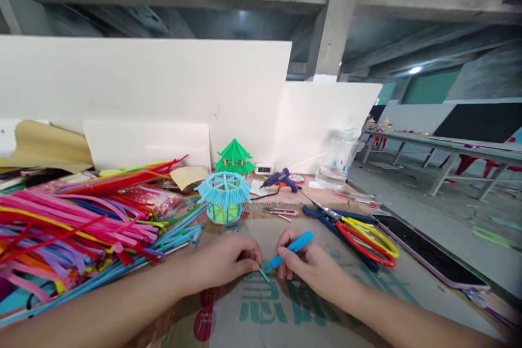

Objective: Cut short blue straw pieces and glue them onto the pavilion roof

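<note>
My left hand point(235, 256) pinches a short, thin blue-green stick point(264, 275) between thumb and fingertips, just above the cardboard. My right hand point(305, 261) grips a light-blue marker pen point(300, 241), its tip pointing down and left, close to the stick; whether they touch I cannot tell. Beyond my hands stands a small model pavilion point(224, 196) with a pale-blue roof ring of thin sticks over a green and blue base. Behind it is a green tiered model roof point(234, 156).
Bundles of coloured pipe cleaners point(81, 220) fill the left side. On the right lie red-and-yellow scissors point(367, 239), dark-blue-handled pliers point(346, 234) and a phone point(428, 250). Farther back are a glue gun point(281, 178), thread snips point(281, 211), a digital clock point(264, 169) and a clear plastic jar point(336, 157).
</note>
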`<action>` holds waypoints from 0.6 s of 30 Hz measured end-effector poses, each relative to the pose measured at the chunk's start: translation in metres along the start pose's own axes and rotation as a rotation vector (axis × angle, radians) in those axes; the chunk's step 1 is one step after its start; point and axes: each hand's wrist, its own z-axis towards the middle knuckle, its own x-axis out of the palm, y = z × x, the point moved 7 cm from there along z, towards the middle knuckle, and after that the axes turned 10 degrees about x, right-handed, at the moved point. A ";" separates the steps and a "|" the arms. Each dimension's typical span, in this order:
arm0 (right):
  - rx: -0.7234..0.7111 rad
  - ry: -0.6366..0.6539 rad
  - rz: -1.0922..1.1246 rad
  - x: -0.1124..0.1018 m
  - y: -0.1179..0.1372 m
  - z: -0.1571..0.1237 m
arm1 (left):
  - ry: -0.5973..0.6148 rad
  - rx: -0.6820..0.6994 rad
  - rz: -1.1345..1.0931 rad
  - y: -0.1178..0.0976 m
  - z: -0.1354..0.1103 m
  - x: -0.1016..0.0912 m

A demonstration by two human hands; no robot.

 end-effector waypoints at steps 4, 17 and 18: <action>0.000 0.047 0.010 0.005 -0.002 0.002 | 0.005 -0.018 0.025 0.004 -0.001 0.002; -0.072 -0.146 0.045 -0.013 -0.002 0.007 | 0.041 -0.035 0.253 0.002 -0.002 -0.005; -0.094 -0.179 0.052 -0.017 0.000 0.007 | 0.034 -0.046 0.286 0.001 -0.003 -0.011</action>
